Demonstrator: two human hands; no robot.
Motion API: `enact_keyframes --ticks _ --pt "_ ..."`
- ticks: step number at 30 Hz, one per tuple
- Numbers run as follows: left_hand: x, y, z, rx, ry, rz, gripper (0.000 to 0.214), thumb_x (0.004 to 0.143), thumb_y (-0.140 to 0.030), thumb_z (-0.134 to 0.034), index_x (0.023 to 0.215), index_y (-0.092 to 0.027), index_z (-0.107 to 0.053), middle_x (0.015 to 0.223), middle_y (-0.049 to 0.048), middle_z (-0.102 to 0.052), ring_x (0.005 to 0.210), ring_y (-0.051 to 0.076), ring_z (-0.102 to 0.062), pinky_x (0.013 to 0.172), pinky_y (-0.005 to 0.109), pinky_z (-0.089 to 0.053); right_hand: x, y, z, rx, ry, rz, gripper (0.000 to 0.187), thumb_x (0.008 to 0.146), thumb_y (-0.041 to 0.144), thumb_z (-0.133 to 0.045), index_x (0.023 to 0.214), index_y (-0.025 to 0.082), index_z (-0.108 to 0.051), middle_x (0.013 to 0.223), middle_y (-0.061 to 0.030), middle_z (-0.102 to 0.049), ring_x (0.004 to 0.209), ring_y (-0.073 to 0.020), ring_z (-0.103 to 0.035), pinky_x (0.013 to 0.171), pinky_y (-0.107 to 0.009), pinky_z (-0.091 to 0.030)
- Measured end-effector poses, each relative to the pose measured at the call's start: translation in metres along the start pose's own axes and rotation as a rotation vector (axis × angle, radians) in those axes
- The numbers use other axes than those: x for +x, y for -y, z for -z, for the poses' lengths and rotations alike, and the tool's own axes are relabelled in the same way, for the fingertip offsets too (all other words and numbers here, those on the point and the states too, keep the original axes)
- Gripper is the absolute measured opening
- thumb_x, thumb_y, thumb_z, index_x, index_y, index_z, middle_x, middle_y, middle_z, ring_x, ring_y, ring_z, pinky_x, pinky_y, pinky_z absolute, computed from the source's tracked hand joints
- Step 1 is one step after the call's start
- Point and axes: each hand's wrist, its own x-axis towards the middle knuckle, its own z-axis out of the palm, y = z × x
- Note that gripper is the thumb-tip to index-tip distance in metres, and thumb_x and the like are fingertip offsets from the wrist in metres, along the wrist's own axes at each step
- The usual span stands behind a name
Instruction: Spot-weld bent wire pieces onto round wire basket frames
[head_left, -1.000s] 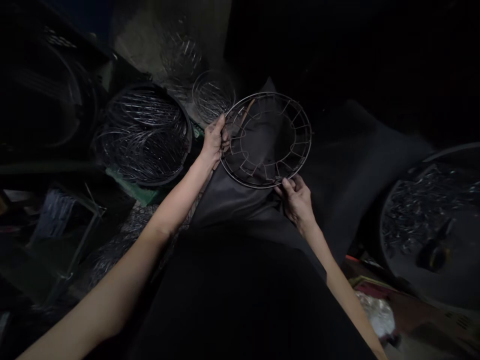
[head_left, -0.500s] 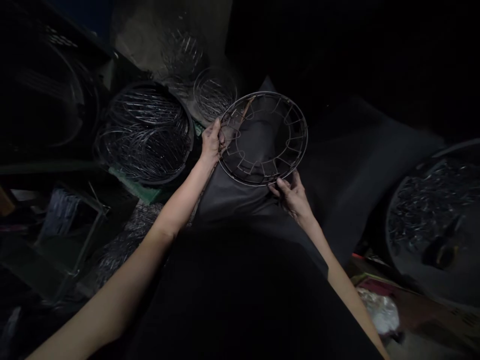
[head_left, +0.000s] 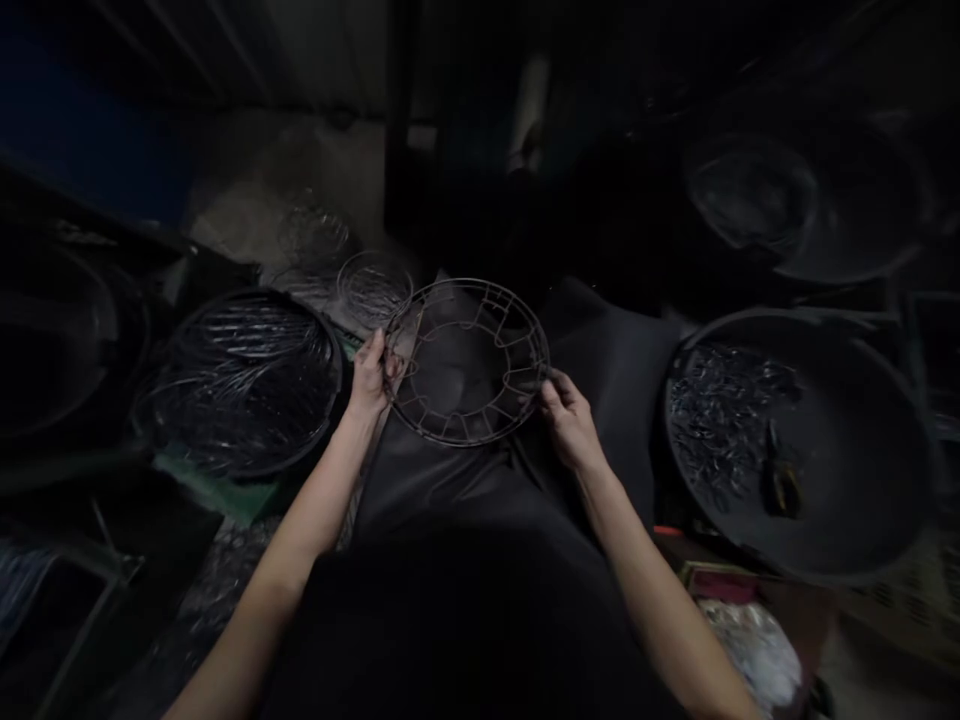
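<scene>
So both hands are on a round wire frame (head_left: 466,443), basically two rings joined by bent wire loops, held out over the dark trousers (head_left: 615,375). Left hand (head_left: 370,372) has its fingers curled in around the left edge, thumb pointing up. Right hand (head_left: 571,415) is pinching the right edge between thumb and fingers, so neither one's open. Over on the left there's a black tub (head_left: 337,365) crammed with wire pieces (head_left: 255,385), with something green (head_left: 225,490) under it. On the right, a wide dark basin (head_left: 862,430) has small metal bits (head_left: 720,410) piled on one side, yellow-and-black pliers (head_left: 784,485) right beside them.
</scene>
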Motion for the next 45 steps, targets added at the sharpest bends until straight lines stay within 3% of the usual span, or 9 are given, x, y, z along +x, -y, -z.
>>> enact_keyframes --ticks 7,10,13,20,26,32,37,42,45 --pt "-0.012 -0.011 -0.006 0.071 0.027 -0.005 0.038 0.077 -0.045 -0.066 0.066 -0.018 -0.042 0.038 -0.0091 -0.036 0.032 0.005 -0.028 0.036 0.019 -0.024 -0.019 0.007 0.004 0.134 0.027 -0.137 0.047 0.069 0.055 -0.068 0.096 0.017 -0.064 0.078 -0.0039 -0.068 0.067 -0.0157 -0.064 0.056 -0.024 -0.05" --pt "-0.02 -0.01 -0.014 0.093 0.046 -0.007 0.039 0.077 -0.045 -0.066 0.063 -0.017 -0.043 0.036 -0.0093 -0.034 0.032 0.004 -0.026 0.039 0.019 -0.028 -0.031 0.013 0.02 0.067 0.05 -0.147 0.048 0.069 0.054 -0.069 0.099 0.018 -0.062 0.083 -0.005 -0.068 0.072 -0.0172 -0.065 0.065 -0.029 -0.054" --pt "-0.022 -0.011 -0.024 0.11 0.097 -0.005 0.039 0.077 -0.043 -0.066 0.061 -0.016 -0.043 0.037 -0.0088 -0.035 0.031 0.004 -0.026 0.041 0.019 -0.031 -0.034 0.027 0.037 -0.055 -0.049 0.005 0.059 0.07 0.052 -0.069 0.118 0.022 -0.052 0.095 -0.0055 -0.066 0.084 -0.0187 -0.065 0.079 -0.035 -0.054" --pt "-0.026 -0.02 -0.039 0.179 0.156 -0.032 0.042 0.076 -0.048 -0.065 0.058 -0.017 -0.044 0.034 -0.0074 -0.035 0.031 0.005 -0.028 0.042 0.02 -0.03 -0.02 0.055 0.056 -0.509 -0.028 0.23 0.048 0.085 0.051 -0.049 0.124 0.023 -0.055 0.128 -0.009 -0.054 0.122 -0.0238 -0.048 0.106 -0.044 -0.035" --pt "-0.03 -0.02 -0.041 0.18 0.161 -0.021 0.04 0.072 -0.048 -0.069 0.061 -0.016 -0.049 0.036 -0.0075 -0.037 0.033 0.005 -0.031 0.041 0.019 -0.031 -0.012 0.065 0.062 -0.565 0.212 0.257 0.033 0.086 0.041 -0.049 0.11 0.026 -0.067 0.117 -0.0042 -0.065 0.111 -0.0223 -0.058 0.102 -0.041 -0.04" --pt "-0.029 -0.015 -0.054 0.133 0.124 -0.049 0.042 0.07 -0.05 -0.069 0.059 -0.017 -0.047 0.034 -0.0091 -0.033 0.032 0.004 -0.028 0.047 0.019 -0.036 -0.027 0.093 0.07 -0.422 0.135 0.181 0.034 0.079 0.044 -0.06 0.103 0.022 -0.07 0.101 -0.0053 -0.07 0.099 -0.0229 -0.063 0.09 -0.036 -0.048" --pt "-0.034 0.003 -0.058 0.134 0.107 -0.034 0.037 0.072 -0.053 -0.065 0.076 -0.017 -0.057 0.035 -0.0103 -0.032 0.031 0.004 -0.027 0.047 0.021 -0.036 -0.035 0.104 0.079 -0.615 0.068 0.302 0.035 0.082 0.049 -0.052 0.089 0.022 -0.072 0.092 -0.0071 -0.071 0.088 -0.0233 -0.065 0.083 -0.035 -0.05" --pt "-0.044 0.009 -0.046 0.198 0.166 0.044 0.037 0.073 -0.048 -0.068 0.091 -0.016 -0.063 0.045 -0.0061 -0.046 0.034 0.006 -0.036 0.039 0.019 -0.025 -0.038 0.088 0.075 -0.723 -0.003 0.325 0.046 0.086 0.048 -0.046 0.127 0.029 -0.056 0.125 -0.0026 -0.06 0.115 -0.0264 -0.055 0.1 -0.045 -0.041" --pt "-0.045 0.005 -0.044 0.256 0.192 0.052 0.038 0.075 -0.05 -0.065 0.094 -0.016 -0.064 0.046 -0.0056 -0.046 0.036 0.007 -0.038 0.04 0.019 -0.026 -0.037 0.087 0.07 -0.687 0.009 0.374 0.042 0.088 0.045 -0.045 0.125 0.031 -0.057 0.125 -0.0006 -0.06 0.115 -0.0235 -0.056 0.102 -0.042 -0.04"
